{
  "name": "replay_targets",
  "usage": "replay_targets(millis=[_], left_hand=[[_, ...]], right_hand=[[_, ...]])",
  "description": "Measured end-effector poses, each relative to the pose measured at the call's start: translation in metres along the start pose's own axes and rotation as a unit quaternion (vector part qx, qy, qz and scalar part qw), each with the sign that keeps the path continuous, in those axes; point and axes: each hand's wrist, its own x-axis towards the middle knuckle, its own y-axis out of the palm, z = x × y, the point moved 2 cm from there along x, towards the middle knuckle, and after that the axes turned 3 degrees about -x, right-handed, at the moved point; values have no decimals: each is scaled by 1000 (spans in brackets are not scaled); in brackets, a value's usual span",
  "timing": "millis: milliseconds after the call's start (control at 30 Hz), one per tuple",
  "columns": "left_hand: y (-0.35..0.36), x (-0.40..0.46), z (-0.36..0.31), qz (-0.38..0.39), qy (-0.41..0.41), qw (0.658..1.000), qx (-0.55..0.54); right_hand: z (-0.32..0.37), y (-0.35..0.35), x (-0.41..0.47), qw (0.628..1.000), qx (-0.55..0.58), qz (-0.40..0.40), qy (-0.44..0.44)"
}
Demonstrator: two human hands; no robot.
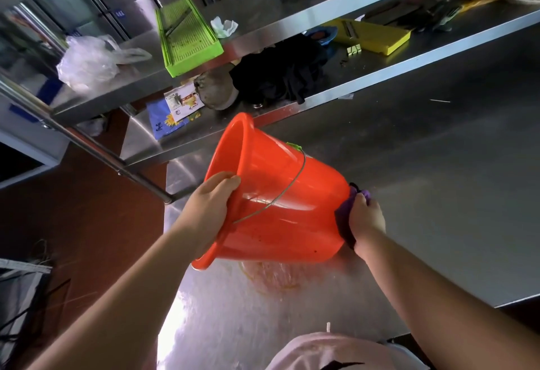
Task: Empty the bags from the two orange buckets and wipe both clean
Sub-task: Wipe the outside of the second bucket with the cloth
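A steel table [423,194] is being occupied by an orange bucket [280,206] tipped on its side, with an orange-stained wet patch [274,276] beneath. On the shelf [292,22] above, a green tray [187,36], a clear plastic bag [87,63] and crumpled paper [224,26] are being carried.

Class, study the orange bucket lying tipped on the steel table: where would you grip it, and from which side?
Grip the orange bucket by its thick rolled rim, coming from the open-mouth side, as the left hand does. The mouth faces left, and the smooth tapered wall likely offers poorer purchase.
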Motion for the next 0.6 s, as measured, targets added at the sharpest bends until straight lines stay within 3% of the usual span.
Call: replay_targets(millis=[233,367,600], left_hand=[[1,8,-12,10,8,995,96],[12,12,-16,-4,-5,997,72],[22,24,-27,-38,14,993,112]], right_hand=[[27,1,-1,999,-38,-2,-36],[44,7,-21,983,-118,8,-143],[88,43,-126,941,-61,31,-333]])
